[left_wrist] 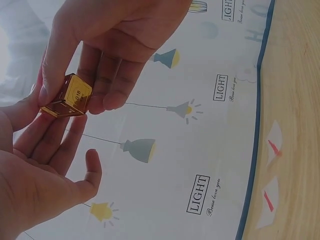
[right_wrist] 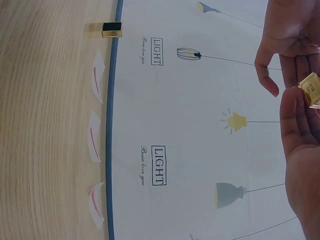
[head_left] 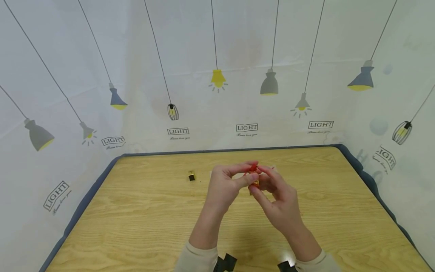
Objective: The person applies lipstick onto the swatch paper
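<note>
A small square gold lipstick tube point(head_left: 256, 184) is held up between both hands, above the table. Its base point(left_wrist: 80, 96), marked with a small number, faces the wearer, and red shows at its far end in the head view. My left hand point(head_left: 224, 186) pinches the tube with its thumb and index finger. From the other side, my right hand point(head_left: 281, 204) grips it between thumb and fingers. The fingers hide much of the tube. In the right wrist view only the gold base point(right_wrist: 311, 87) shows, at the right edge.
A small gold-and-black block point(head_left: 192, 175) stands on the wooden table point(head_left: 142, 219), left of the hands. White paper pieces point(right_wrist: 95, 150) with red strokes lie in a row beyond the hands. Behind the table's dark blue edge point(right_wrist: 113, 100) rises a lamp-printed wall covering point(head_left: 204, 109).
</note>
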Motion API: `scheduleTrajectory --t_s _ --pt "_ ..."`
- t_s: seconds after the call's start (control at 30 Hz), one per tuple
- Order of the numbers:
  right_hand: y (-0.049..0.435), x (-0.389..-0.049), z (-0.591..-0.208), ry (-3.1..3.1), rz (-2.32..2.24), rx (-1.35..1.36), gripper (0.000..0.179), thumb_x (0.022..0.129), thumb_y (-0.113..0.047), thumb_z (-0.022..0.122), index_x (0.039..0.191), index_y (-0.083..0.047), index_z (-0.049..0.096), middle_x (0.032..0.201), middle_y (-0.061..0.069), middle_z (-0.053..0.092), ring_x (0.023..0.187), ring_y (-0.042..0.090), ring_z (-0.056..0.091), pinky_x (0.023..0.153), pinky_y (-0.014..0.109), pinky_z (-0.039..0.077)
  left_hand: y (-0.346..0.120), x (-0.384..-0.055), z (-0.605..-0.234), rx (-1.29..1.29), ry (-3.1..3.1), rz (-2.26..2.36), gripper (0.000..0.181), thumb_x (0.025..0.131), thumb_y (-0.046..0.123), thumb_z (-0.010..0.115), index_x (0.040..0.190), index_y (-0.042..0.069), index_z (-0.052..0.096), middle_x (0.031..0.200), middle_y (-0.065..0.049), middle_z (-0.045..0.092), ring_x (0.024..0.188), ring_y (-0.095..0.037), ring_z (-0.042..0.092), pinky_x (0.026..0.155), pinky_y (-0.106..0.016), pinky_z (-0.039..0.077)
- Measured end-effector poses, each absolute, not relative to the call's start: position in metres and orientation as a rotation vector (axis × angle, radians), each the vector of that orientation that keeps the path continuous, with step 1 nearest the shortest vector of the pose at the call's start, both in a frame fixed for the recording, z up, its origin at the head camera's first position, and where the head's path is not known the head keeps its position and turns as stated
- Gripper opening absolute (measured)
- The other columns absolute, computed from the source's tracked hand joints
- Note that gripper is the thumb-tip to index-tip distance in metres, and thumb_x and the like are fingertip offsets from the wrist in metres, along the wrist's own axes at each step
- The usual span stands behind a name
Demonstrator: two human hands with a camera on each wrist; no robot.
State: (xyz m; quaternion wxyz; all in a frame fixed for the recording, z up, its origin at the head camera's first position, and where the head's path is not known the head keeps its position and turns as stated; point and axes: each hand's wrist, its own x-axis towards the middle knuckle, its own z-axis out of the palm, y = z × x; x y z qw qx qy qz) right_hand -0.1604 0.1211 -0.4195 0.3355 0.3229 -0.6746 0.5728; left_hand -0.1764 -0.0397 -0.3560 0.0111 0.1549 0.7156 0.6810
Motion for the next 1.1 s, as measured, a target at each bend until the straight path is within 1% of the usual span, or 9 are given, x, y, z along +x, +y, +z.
scheduleTrajectory --t_s 0.17,0.27,0.43,0.5,0.57,0.63,0.73,0.9,1.1 --pt "0.121 -0.159 -0.419 -1.747 1.503 0.857 0.057 0.086 0.019 0.075 0.14 0.01 0.061 0.108 0.009 0.079 0.091 0.003 0.076 0.083 0.019 0.063 -0.04 -0.176 -0.355 0.513 2.216 2.13 0.023 0.095 0.012 0.08 0.116 0.002 0.082 0.129 -0.01 0.078 0.131 -0.025 0.07 0.097 -0.034 0.063" --pt "0.121 -0.159 -0.418 -1.751 1.502 0.852 0.062 0.086 0.019 0.075 0.144 0.011 0.056 0.104 0.011 0.077 0.09 0.003 0.075 0.084 0.018 0.063 -0.04 -0.175 -0.355 0.508 2.212 2.127 0.024 0.095 0.012 0.08 0.117 0.002 0.082 0.129 -0.01 0.078 0.13 -0.025 0.071 0.096 -0.034 0.063" --pt "0.121 -0.156 -0.419 -1.729 1.662 0.827 0.073 0.085 0.025 0.071 0.151 0.011 0.044 0.107 -0.001 0.077 0.097 0.003 0.074 0.087 0.019 0.062 -0.04 -0.175 -0.354 0.487 2.191 2.125 0.023 0.095 0.012 0.08 0.117 0.005 0.082 0.131 -0.006 0.078 0.129 -0.024 0.071 0.097 -0.036 0.063" --pt "0.121 -0.155 -0.42 -1.682 1.819 0.836 0.067 0.089 0.025 0.067 0.15 0.008 0.046 0.115 -0.005 0.077 0.102 0.005 0.074 0.087 0.021 0.063 -0.041 -0.175 -0.354 0.499 2.175 2.135 0.023 0.095 0.011 0.08 0.117 0.003 0.082 0.131 -0.006 0.078 0.131 -0.025 0.069 0.1 -0.036 0.062" --pt "0.122 -0.154 -0.422 -1.631 1.985 0.853 0.054 0.096 0.021 0.06 0.146 0.003 0.052 0.124 -0.005 0.077 0.109 0.007 0.074 0.086 0.026 0.065 -0.041 -0.175 -0.354 0.513 2.161 2.144 0.024 0.095 0.01 0.079 0.118 0.001 0.081 0.132 -0.006 0.077 0.134 -0.026 0.068 0.101 -0.035 0.061" --pt "0.125 -0.154 -0.424 -1.599 2.133 0.878 0.044 0.103 0.015 0.054 0.143 -0.002 0.058 0.131 -0.004 0.075 0.115 0.009 0.074 0.087 0.031 0.066 -0.042 -0.176 -0.354 0.534 2.154 2.141 0.024 0.096 0.009 0.079 0.118 0.001 0.081 0.133 -0.007 0.077 0.135 -0.027 0.066 0.098 -0.034 0.061" --pt "0.13 -0.155 -0.426 -1.594 2.282 0.909 0.041 0.109 0.007 0.048 0.143 -0.008 0.064 0.137 -0.005 0.073 0.119 0.01 0.073 0.09 0.034 0.066 -0.042 -0.177 -0.355 0.561 2.145 2.139 0.023 0.096 0.008 0.078 0.117 -0.001 0.08 0.135 -0.008 0.076 0.137 -0.027 0.065 0.097 -0.034 0.06" --pt "0.135 -0.157 -0.427 -1.596 2.37 0.924 0.042 0.11 0.004 0.049 0.148 -0.009 0.06 0.137 -0.003 0.074 0.121 0.01 0.072 0.094 0.032 0.064 -0.038 -0.177 -0.356 0.564 2.133 2.166 0.023 0.096 0.008 0.079 0.116 -0.003 0.08 0.133 -0.011 0.077 0.136 -0.027 0.066 0.104 -0.039 0.06" --pt "0.134 -0.156 -0.425 -1.61 2.318 0.808 0.044 0.103 0.01 0.06 0.141 -0.01 0.066 0.131 -0.005 0.075 0.116 0.007 0.072 0.09 0.028 0.064 -0.032 -0.175 -0.357 0.503 2.169 2.193 0.022 0.094 0.009 0.08 0.114 -0.002 0.081 0.128 -0.011 0.079 0.133 -0.026 0.068 0.103 -0.039 0.061"
